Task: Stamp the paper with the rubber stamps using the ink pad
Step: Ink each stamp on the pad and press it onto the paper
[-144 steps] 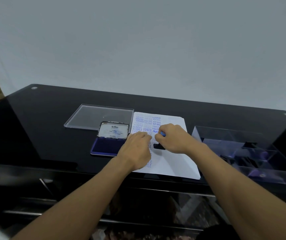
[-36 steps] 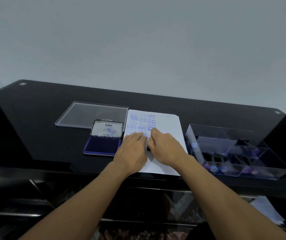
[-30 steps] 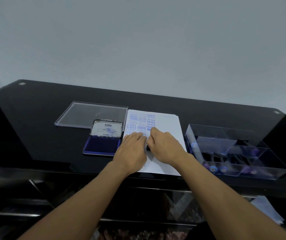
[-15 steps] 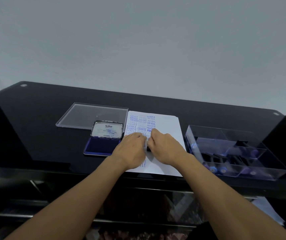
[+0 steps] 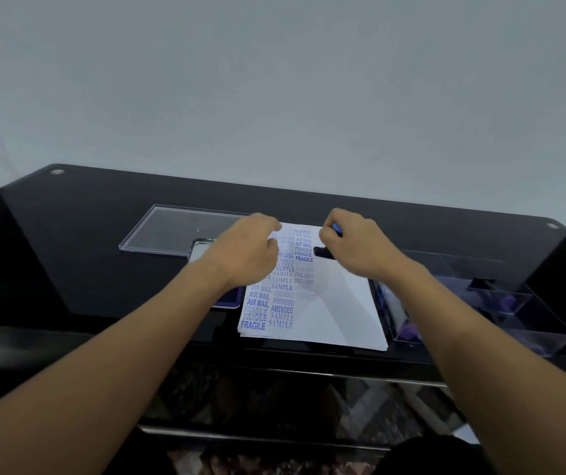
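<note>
Rubber stamp (image 5: 324,252) is in my right hand (image 5: 355,246): my fingers are curled round its handle, the blue top shows above my knuckles, and the black base sticks out to the left, over the upper part of the paper (image 5: 336,310). The base is just beside the darkest FRAGILE print, on its right side, and its long axis runs left to right, same as the printed lines (I cannot tell if the rubber touches the sheet or is a little above it). My left hand (image 5: 245,257) holds nothing; its fingers are loosely curled, and it is over the left edge of the paper and over the ink pad (image 5: 228,299), of which only a blue corner shows. For the next move, I think, this counts: the pad lies to the left of the stamp, with my left hand between them, while the clear box (image 5: 521,317) lies to the right on the worktop (image 5: 86,269), nearer to my right hand. For new ink I must cross the printed columns, so my left hand should give way first.
</note>
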{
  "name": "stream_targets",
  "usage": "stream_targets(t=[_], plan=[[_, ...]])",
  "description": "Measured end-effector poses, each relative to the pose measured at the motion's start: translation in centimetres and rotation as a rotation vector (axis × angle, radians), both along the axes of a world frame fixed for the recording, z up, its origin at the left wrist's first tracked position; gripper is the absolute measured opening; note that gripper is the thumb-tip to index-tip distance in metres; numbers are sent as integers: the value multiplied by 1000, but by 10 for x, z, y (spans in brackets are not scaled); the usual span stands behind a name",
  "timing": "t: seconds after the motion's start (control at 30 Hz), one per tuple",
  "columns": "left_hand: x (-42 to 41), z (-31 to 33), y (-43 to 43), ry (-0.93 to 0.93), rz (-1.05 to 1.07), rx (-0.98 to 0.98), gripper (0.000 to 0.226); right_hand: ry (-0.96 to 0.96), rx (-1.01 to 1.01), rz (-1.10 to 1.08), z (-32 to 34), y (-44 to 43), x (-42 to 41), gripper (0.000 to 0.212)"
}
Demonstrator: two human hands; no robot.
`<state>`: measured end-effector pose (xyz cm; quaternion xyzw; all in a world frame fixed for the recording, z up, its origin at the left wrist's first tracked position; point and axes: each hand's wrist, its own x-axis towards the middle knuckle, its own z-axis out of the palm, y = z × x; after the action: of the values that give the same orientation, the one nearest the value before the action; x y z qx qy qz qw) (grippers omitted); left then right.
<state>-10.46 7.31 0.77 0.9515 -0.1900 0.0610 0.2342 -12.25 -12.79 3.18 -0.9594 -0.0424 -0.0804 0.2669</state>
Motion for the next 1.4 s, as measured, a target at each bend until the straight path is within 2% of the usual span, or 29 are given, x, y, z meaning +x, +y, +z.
stream_targets(t=[0.27, 0.93, 1.17, 1.33, 1.4], plan=[[-3, 28, 5, -36, 14, -90, 41, -44, 22, 25, 31, -6, -2, 16], [-8, 32, 24, -51, 61, -87, 40, -39, -56, 53, 38, 10, -2, 14], [-12, 16, 67, -17, 167, -90, 39, -2, -112, 187, 28, 55, 3, 14], [-19, -13, 105, -55, 229, -167, 35, 78, -199, 293, 12, 95, 8, 24], [-20, -27, 114, -50, 264, -177, 35, 121, -220, 330, 4, 106, 11, 18]])
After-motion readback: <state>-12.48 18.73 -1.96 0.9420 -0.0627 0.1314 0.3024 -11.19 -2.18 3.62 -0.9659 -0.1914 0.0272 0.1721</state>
